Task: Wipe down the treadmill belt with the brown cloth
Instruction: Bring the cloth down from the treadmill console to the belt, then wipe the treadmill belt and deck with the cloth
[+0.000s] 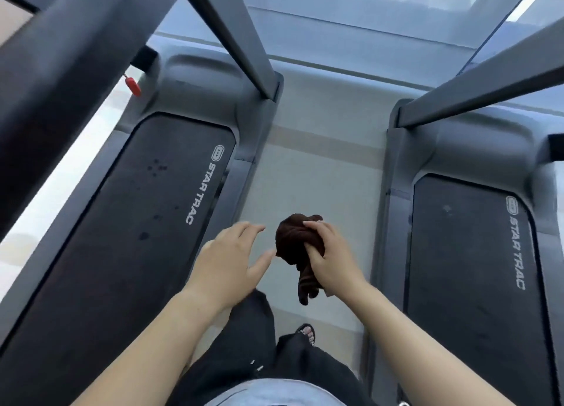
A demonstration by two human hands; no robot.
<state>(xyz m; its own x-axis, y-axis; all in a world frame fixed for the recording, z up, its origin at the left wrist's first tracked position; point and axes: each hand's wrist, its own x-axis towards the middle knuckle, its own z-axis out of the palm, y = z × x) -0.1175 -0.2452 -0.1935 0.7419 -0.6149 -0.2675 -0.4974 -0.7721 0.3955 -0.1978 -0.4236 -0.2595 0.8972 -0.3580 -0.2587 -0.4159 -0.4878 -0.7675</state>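
I stand in the aisle between two treadmills. My right hand is closed around a bunched dark brown cloth, whose tail hangs below my fist. My left hand is open, fingers spread, just left of the cloth and not touching it. Both hands hover above the floor, not above a belt. The left treadmill's black belt carries several dark spots and white STAR TRAC lettering along its right edge. The right treadmill's belt lies at the far right.
Grey uprights rise from each treadmill's front corner, and a wide dark console arm crosses the top left. A red safety clip hangs near it. Pale floor runs between the machines. My dark trousers and a sandalled foot are below.
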